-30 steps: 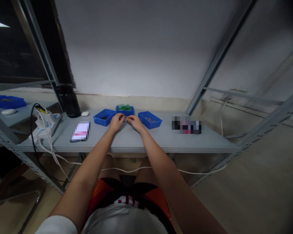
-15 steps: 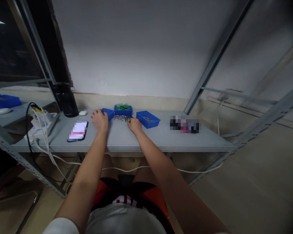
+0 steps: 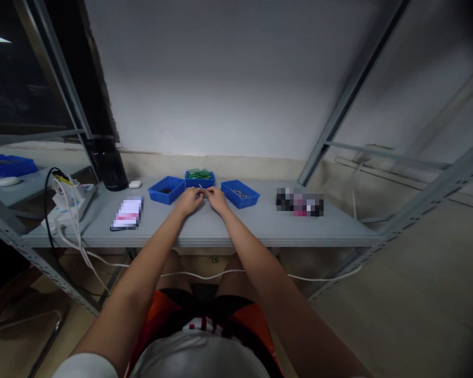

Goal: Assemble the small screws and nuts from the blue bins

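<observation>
My left hand (image 3: 191, 200) and my right hand (image 3: 216, 200) meet above the table, fingertips almost touching. Each has its fingers closed in a pinch. A thin shiny bit of metal shows between them, too small to name. Behind the fingers lie thin metal pieces, mostly hidden by my hands. To the left is a blue tray (image 3: 158, 196) with small dark parts in it. Another blue tray (image 3: 200, 183), holding green pieces, stands just behind my hands. On the right sits a third blue tray (image 3: 247, 202) containing small shiny metal parts.
A phone (image 3: 127, 213) with a lit screen lies at the left, near a small white case (image 3: 135, 184) and a black bottle (image 3: 109, 165). White cables run from a power strip (image 3: 73, 207). A blurred-out item (image 3: 299, 202) lies at the right. Metal shelf posts frame the table.
My left hand has left the left tray and moved right to meet my right hand. The dark parts in that tray now show. My right hand has shifted slightly.
</observation>
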`<act>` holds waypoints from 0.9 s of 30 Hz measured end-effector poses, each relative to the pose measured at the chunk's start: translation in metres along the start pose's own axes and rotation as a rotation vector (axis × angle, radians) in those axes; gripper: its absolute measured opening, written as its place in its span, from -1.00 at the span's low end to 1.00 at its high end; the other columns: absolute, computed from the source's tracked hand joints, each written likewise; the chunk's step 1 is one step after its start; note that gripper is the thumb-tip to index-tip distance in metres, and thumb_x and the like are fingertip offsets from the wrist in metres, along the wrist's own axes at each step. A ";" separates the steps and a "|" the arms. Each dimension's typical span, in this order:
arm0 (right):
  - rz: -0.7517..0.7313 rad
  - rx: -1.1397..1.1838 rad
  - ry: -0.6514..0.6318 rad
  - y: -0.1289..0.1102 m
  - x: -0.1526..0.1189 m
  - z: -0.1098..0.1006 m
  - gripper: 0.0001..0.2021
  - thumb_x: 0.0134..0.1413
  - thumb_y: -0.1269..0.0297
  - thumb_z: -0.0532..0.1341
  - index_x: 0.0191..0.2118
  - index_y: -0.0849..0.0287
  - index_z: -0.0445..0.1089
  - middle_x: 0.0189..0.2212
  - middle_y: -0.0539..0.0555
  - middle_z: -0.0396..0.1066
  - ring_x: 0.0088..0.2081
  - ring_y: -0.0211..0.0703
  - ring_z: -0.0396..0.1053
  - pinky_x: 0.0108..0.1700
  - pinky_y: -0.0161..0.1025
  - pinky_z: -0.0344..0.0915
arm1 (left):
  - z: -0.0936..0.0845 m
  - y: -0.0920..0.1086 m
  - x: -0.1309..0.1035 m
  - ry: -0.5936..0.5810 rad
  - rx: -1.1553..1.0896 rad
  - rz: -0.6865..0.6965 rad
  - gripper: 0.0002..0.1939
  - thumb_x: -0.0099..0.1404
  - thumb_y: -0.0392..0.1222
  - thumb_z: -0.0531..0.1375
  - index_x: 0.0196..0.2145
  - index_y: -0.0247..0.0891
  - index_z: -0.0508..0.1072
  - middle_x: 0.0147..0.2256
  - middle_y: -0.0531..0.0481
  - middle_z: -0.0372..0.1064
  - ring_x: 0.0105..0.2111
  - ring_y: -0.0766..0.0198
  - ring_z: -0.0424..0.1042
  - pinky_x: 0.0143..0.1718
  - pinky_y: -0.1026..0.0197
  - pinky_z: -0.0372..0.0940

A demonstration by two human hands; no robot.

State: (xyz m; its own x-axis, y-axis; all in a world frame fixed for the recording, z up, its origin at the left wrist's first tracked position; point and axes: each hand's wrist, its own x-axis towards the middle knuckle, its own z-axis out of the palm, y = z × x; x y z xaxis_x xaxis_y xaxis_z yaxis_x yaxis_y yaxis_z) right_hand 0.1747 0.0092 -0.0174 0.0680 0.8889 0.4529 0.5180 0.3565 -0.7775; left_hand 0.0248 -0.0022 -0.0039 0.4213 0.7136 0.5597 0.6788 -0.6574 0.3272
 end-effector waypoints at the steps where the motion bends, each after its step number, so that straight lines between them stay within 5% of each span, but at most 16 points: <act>1: 0.001 0.036 -0.023 -0.003 -0.001 0.000 -0.85 0.05 0.30 0.12 -0.36 0.20 0.42 -0.31 0.10 0.47 -0.22 -0.16 0.37 -0.10 -0.23 0.24 | 0.000 0.000 0.000 0.003 -0.021 -0.011 -0.74 0.24 -0.21 0.10 -0.16 -0.31 0.48 -0.21 -0.16 0.43 -0.19 0.12 0.37 -0.09 0.12 0.24; 12: 0.067 0.276 -0.172 -0.009 -0.006 -0.003 -0.74 -0.08 0.11 0.20 -0.48 0.24 0.42 -0.59 -0.03 0.33 -0.48 -0.28 0.22 -0.37 -0.32 0.13 | -0.011 0.010 -0.001 0.003 0.042 -0.151 -0.79 0.21 -0.19 0.14 -0.26 -0.30 0.51 -0.23 -0.15 0.47 -0.19 0.13 0.40 -0.14 0.19 0.27; 19: 0.093 0.340 0.003 0.001 0.001 0.002 -0.76 -0.05 0.16 0.20 -0.28 0.21 0.38 -0.50 -0.01 0.38 -0.50 -0.30 0.28 -0.41 -0.34 0.19 | -0.013 0.012 -0.001 -0.002 0.032 -0.145 -0.80 0.23 -0.25 0.08 -0.30 -0.30 0.51 -0.26 -0.15 0.47 -0.23 0.16 0.40 -0.18 0.21 0.26; 27: 0.123 0.428 -0.064 0.001 0.002 -0.003 -0.79 -0.01 0.25 0.16 -0.26 0.21 0.44 -0.38 0.07 0.47 -0.42 -0.27 0.36 -0.50 -0.39 0.19 | -0.012 0.003 0.000 0.103 -0.069 -0.174 -0.84 0.23 -0.24 0.09 -0.33 -0.27 0.47 -0.31 -0.10 0.43 -0.31 0.23 0.37 -0.23 0.22 0.25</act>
State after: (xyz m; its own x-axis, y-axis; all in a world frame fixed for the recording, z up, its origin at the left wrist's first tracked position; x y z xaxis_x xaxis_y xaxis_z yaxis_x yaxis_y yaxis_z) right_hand 0.1779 0.0108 -0.0156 0.0476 0.9433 0.3285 0.1087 0.3220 -0.9405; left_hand 0.0200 -0.0071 0.0060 0.2354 0.7914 0.5641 0.6916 -0.5442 0.4749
